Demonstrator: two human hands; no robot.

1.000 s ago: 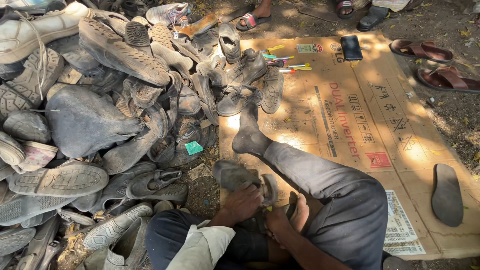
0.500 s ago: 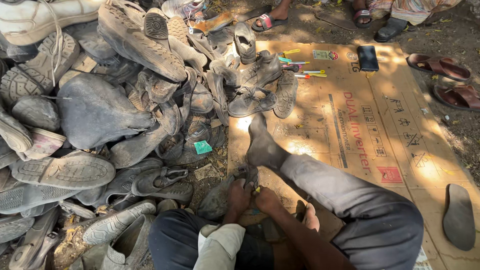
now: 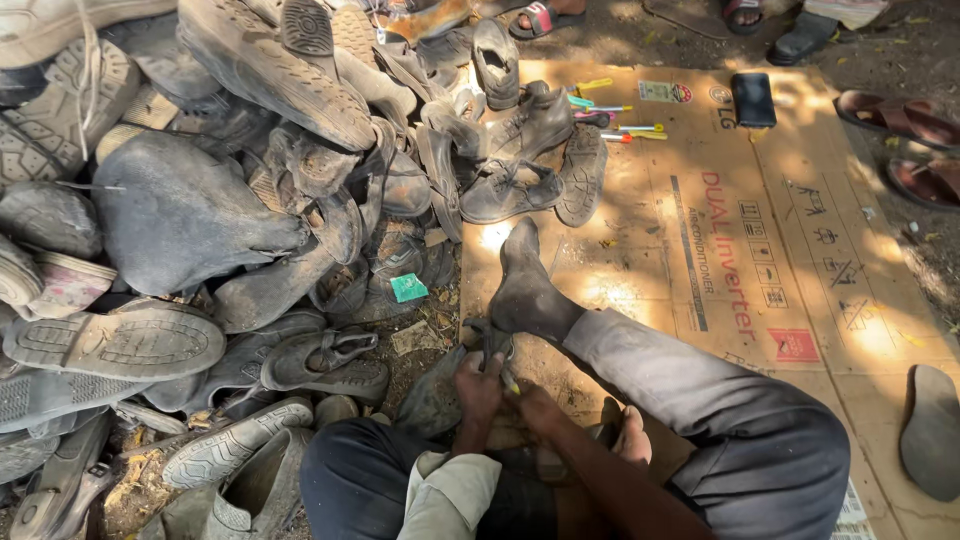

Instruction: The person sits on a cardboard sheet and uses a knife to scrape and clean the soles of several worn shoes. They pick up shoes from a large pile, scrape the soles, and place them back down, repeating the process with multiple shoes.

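Beside dusty heaped shoes (image 3: pixel 230 190), both hands (image 3: pixel 500 390) grip a limp worn shoe (image 3: pixel 440 395).

Hiding most of the dusty grey shoe piece (image 3: pixel 440 395) under the left hand (image 3: pixel 480 385); grip unclear. Covering the small yellow-tipped tool (image 3: pixel 510 381) almost wholly with the right hand (image 3: pixel 530 405); kind too small to tell. Cutting off the dark flat insole (image 3: pixel 932 430) at the right edge, the red-strapped sandal (image 3: pixel 540 17) at the top, the grey treaded sneaker (image 3: pixel 235 450) partly buried.
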